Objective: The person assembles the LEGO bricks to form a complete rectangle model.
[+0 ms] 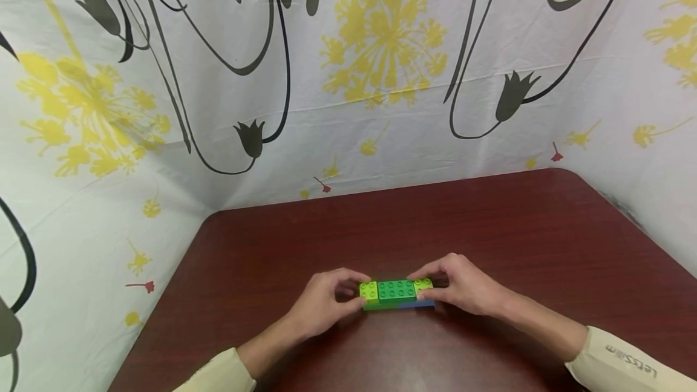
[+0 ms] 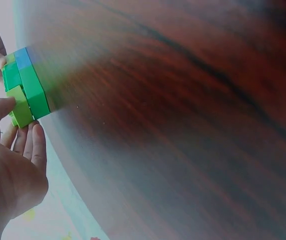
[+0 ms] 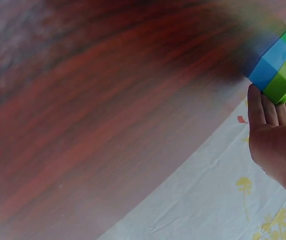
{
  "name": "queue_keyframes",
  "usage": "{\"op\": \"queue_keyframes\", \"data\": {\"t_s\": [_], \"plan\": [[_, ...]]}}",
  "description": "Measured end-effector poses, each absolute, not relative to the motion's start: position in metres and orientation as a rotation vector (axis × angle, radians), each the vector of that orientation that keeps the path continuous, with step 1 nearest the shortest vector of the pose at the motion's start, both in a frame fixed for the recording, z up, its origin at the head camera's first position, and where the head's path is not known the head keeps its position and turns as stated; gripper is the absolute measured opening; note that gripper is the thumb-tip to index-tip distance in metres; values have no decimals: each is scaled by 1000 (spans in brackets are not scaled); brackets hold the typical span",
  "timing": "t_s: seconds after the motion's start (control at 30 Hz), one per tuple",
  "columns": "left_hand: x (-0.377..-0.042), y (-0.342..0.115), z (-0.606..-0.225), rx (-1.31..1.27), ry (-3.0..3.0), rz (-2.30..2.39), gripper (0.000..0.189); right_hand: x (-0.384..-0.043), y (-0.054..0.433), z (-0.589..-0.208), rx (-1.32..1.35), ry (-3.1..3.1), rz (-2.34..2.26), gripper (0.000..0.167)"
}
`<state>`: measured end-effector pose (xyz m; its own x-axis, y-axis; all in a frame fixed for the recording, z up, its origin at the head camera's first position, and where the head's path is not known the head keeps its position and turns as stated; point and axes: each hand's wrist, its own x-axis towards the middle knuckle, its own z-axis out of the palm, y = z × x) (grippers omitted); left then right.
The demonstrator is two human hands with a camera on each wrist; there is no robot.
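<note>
Two layers of toy building bricks stand joined on the table. On top, a green brick sits between a lime brick at the left and another lime brick at the right. Below them lie a longer green brick and a blue brick. My left hand pinches the left end, its thumb on the near side of the lime brick and fingers at the far side. At the right end, my right hand pinches the other lime brick between thumb and fingers.
The dark red wooden table has rounded far corners. Behind it and along its sides hangs a white cloth printed with yellow and grey flowers. Light sleeves cover both forearms.
</note>
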<state>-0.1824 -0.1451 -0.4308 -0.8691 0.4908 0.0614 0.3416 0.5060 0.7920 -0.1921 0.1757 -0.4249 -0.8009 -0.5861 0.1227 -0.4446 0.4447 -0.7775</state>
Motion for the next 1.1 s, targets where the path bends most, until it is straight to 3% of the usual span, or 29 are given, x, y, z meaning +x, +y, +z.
{"op": "queue_keyframes", "data": {"t_s": [1.1], "plan": [[-186, -144, -430, 710, 2563, 1278, 29, -190, 172, -422, -886, 2542, -1286, 29]]}}
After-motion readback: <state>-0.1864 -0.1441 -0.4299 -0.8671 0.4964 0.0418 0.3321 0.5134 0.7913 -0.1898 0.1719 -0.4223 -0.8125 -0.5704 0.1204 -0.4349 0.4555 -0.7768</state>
